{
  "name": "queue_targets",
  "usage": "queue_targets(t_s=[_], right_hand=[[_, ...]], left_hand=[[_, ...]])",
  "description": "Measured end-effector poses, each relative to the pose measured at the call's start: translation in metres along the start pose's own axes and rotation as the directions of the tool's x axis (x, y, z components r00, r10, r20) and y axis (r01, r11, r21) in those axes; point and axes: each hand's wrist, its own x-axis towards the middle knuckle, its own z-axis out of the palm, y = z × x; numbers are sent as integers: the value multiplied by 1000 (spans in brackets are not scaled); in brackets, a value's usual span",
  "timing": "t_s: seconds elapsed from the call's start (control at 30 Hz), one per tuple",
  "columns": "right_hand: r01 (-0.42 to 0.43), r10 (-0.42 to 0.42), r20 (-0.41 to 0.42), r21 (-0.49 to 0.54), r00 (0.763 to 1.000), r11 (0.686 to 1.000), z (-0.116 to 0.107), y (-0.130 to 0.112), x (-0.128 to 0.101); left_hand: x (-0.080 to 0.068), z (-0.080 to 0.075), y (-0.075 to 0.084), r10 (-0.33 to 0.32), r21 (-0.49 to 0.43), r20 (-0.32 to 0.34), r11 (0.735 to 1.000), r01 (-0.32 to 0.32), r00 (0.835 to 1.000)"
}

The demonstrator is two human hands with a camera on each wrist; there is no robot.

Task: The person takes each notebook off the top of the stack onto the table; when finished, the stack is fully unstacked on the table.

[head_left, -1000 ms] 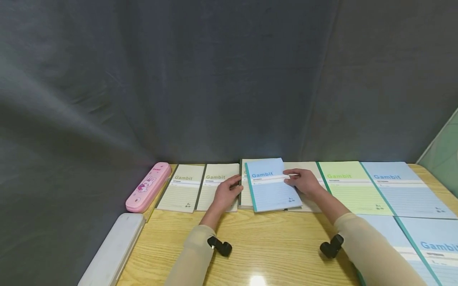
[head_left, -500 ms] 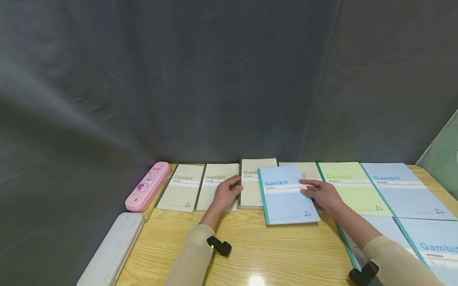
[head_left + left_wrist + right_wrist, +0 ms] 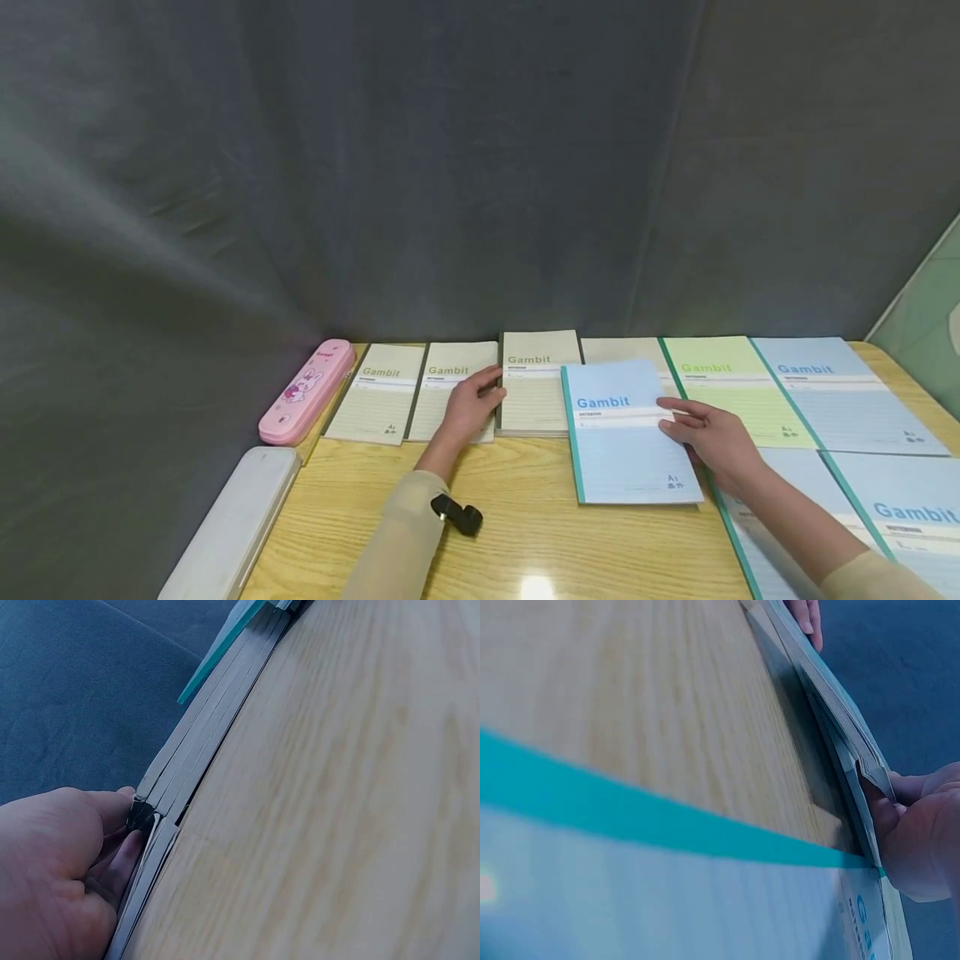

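At the desk's (image 3: pixel 525 533) near edge, two beige sleeves reach forward, the left one (image 3: pixel 397 542) with a black camera mount (image 3: pixel 457 515) at the wrist. Near the right corner lie two large blue notebooks (image 3: pixel 892 525), overlapped and partly cut off by the frame. Just beyond them the right hand (image 3: pixel 712 433) rests on the right side of a small blue notebook (image 3: pixel 626 437), fingers straight on the cover; the right wrist view shows the thumb (image 3: pixel 889 814) tucked under that edge, pinching the cover. This notebook lies slightly askew near the middle of the desk, apart from the back row, its lower right corner over a large blue one. At the near left corner a long white case (image 3: pixel 232 525) runs along the left edge. Farther back, the left hand (image 3: pixel 468 408) lies flat on a cream notebook (image 3: pixel 446 400), fingers loosely together, fingertips (image 3: pixel 131 817) touching the spine of the neighbouring cream stack (image 3: pixel 536 387). Along the far edge the row runs from a pink pencil case (image 3: pixel 306 390) at the left corner past another cream notebook (image 3: pixel 378 396), the two named above, a further cream one (image 3: pixel 622 350) partly covered, then a green notebook (image 3: pixel 723 387) and a blue one (image 3: pixel 840 392) toward the right corner. Behind the desk hangs a dark grey curtain (image 3: pixel 450 167).
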Motion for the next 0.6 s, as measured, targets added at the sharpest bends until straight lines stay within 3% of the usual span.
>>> queue_targets(t_s=[0.37, 0.6], right_hand=[[-39, 39, -22, 5, 999, 999, -7, 15, -29], [-109, 105, -59, -63, 993, 992, -12, 21, -41]], left_hand=[[1, 0, -2, -5, -24, -1, 1000, 5, 1000], [0, 0, 0, -20, -24, -1, 1000, 20, 1000]])
